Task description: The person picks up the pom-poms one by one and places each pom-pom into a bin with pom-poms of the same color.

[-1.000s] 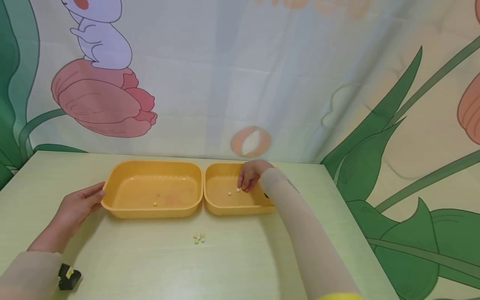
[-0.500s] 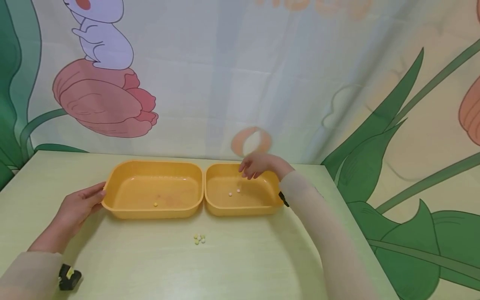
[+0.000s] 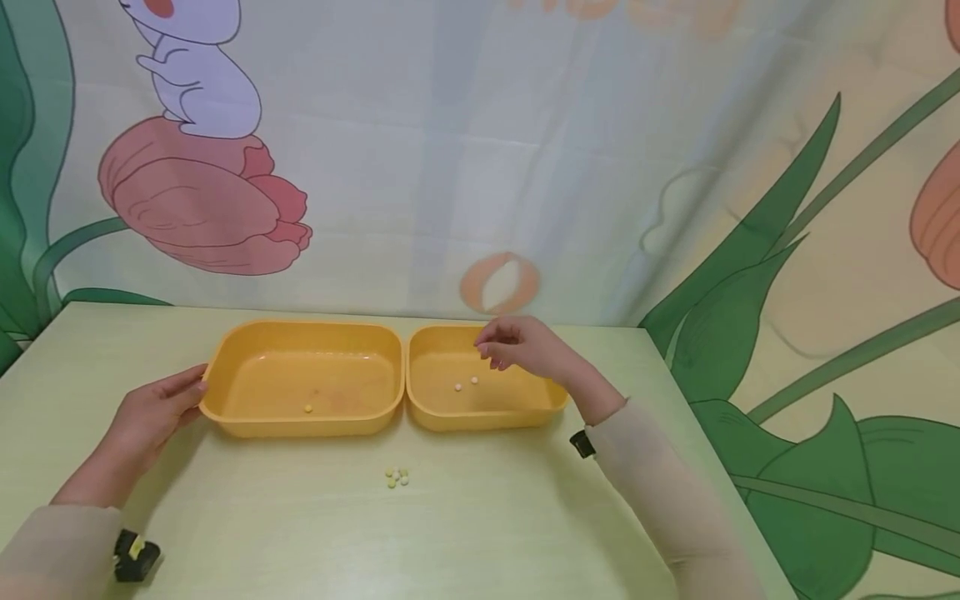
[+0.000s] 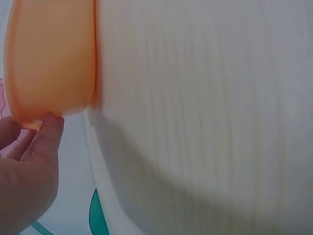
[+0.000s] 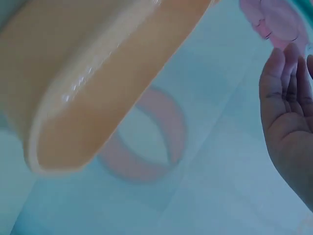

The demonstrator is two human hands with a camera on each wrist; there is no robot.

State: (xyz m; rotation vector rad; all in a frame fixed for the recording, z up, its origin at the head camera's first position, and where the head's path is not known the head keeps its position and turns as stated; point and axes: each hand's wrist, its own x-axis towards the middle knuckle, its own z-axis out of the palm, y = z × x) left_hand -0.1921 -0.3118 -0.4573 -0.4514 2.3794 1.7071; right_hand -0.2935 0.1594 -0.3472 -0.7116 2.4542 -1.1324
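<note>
Two yellow plastic trays (image 3: 303,427) near the worktop's back edge (image 3: 609,354): steady the larger, your left hand (image 3: 150,415) pinching it; lift your right hand (image 3: 527,348), fingers apart, clear.

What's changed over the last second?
Right hand has lifted from low inside the smaller tray to above it, its forearm swinging rightward. Whether it let go of anything isn't clear.

Unchanged: left hand at the end of the larger tray, both trays, two white pellets in the smaller, one yellow pellet in the larger, five pellets on the table.
</note>
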